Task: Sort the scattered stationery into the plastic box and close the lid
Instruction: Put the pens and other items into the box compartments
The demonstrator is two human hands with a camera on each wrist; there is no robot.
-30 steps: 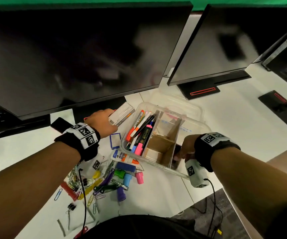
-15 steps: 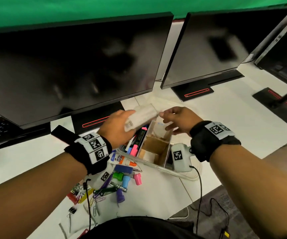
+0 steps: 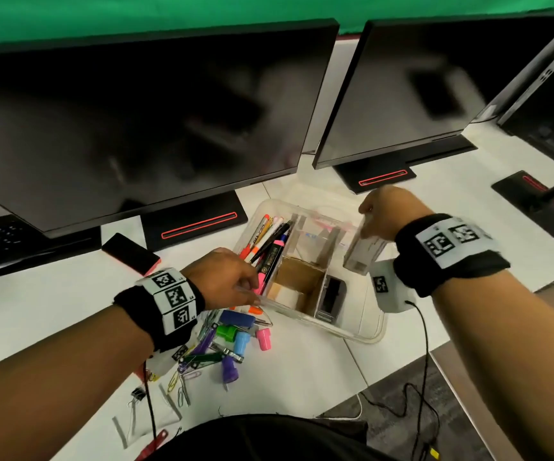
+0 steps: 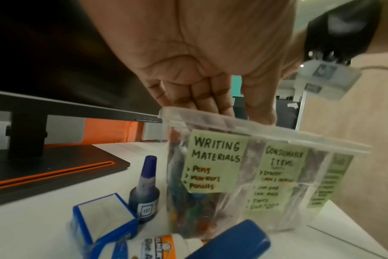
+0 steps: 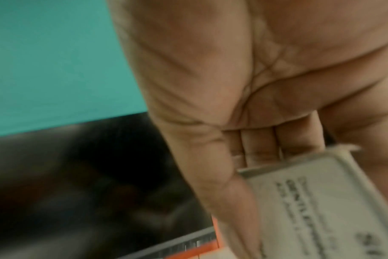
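The clear plastic box (image 3: 365, 331) stands open on the white desk, split by cardboard dividers (image 3: 302, 277). Pens and markers (image 3: 269, 241) fill its left compartment, labelled "Writing Materials" (image 4: 213, 161). My left hand (image 3: 252, 287) grips the box's near left rim (image 4: 277, 135), fingers inside and thumb on the edge. My right hand (image 3: 368, 221) holds a small white carton (image 3: 362, 251) above the box's right end. The right wrist view shows this carton (image 5: 321, 201) pinched between fingers and thumb.
Loose items lie left of the box: coloured stamps (image 3: 264, 339), paper clips (image 3: 179, 384), a binder clip (image 3: 138, 393), an ink bottle (image 4: 144, 192), a glue bottle (image 4: 166, 248). A phone (image 3: 131, 252) and two monitors (image 3: 136, 128) stand behind. The desk's edge runs near right.
The white carton passed from my left hand to my right, which carried it to the box's right end. My left hand dropped onto the box's near rim.
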